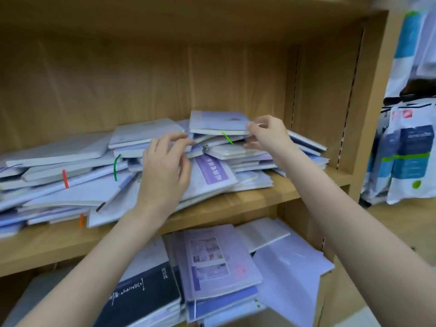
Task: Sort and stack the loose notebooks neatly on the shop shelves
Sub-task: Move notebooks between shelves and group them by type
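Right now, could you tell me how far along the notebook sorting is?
Hardly begun. Nothing looks neatly stacked yet: the upper pile sprawls across its shelf, and the lower pile is askew too. In hand: the right hand pinches the top notebook, while the left hand hovers over the pile. Both shelves remain to sort.

Inside a stationery shop. Wooden shelving point(259, 199) with slotted uprights, stocked in bulk: dozens of near-identical lilac notebooks point(70, 175) heaped on one shelf, many in clear wrap with coloured elastic bands. More notebooks point(219, 263) piled on the shelf below. At right, printed retail packs point(408, 159) standing in rows.
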`<state>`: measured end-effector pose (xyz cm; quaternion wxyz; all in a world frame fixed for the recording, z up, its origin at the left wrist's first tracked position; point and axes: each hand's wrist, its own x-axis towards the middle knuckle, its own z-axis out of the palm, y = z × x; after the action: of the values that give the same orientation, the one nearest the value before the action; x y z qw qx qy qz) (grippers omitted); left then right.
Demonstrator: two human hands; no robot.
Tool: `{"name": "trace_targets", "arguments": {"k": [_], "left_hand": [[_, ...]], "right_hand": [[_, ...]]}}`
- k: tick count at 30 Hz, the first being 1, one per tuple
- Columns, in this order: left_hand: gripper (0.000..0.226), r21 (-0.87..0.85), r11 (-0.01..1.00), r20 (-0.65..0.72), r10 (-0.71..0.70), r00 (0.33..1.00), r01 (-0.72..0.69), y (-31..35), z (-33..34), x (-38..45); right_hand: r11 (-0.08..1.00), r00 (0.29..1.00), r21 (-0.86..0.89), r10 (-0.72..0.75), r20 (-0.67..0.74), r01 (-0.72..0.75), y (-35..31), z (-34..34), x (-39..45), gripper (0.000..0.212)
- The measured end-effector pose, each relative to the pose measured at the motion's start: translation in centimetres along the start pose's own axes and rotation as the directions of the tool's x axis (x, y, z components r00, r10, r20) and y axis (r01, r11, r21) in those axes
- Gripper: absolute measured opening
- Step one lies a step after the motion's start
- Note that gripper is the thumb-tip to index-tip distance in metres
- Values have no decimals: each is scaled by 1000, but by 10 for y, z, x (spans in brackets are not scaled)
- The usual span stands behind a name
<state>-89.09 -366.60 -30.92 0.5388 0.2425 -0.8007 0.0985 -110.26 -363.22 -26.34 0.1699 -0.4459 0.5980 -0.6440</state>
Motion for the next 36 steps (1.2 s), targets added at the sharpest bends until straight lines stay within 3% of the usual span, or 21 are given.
{"name": "trace_targets", "arguments": {"k": [2, 5, 7, 9, 12, 14, 17, 21, 24, 27, 32, 36], "left_hand": [[32, -40, 992, -25, 119, 993, -120, 18, 9, -28], [30, -81, 971, 104, 234, 967, -226, 33, 35, -80], [31, -93, 973, 262, 230, 937, -213, 29, 62, -115], [34, -74, 991, 439, 134, 889, -112, 21, 90, -144], [40, 27, 999, 689, -51, 723, 45, 11, 122, -176], [43, 139, 983, 811, -181, 557, 116, 4, 138, -187], [53, 284, 947, 896, -317, 309, 149, -9, 156, -193], [60, 409, 896, 892, -432, 135, 173, -29, 162, -200], [61, 416, 901, 898, -428, 97, 128, -34, 164, -200], [62, 416, 904, 904, -423, 67, 94, -33, 167, -195], [62, 413, 909, 906, -416, 70, 62, -33, 167, -197], [63, 417, 904, 904, -424, 62, 95, -34, 168, -198]], "right_hand": [[990, 994, -104, -104, -39, 99, 8, -15, -20, 29], [967, 976, -171, -205, -69, 191, 40, -44, -57, 21], [976, 980, -155, -169, -105, 152, 77, -63, -80, 14], [993, 984, -107, -72, -162, 55, 124, -75, -95, 10], [966, 958, 7, 256, -130, -257, 198, -78, -111, 12], [881, 881, 52, 473, -31, -471, 244, -65, -109, 31], [840, 840, -77, 541, 40, -537, 296, -28, -91, 56], [798, 798, 36, 602, 3, -602, 327, 22, -58, 52], [689, 721, 400, 687, -91, -605, 331, 41, -40, 20], [517, 606, 633, 790, -95, -575, 331, 44, -23, 24], [465, 574, 714, 812, -108, -523, 348, 43, -3, 27], [630, 569, 540, 764, -304, -558, 376, 55, 7, 58]]}}
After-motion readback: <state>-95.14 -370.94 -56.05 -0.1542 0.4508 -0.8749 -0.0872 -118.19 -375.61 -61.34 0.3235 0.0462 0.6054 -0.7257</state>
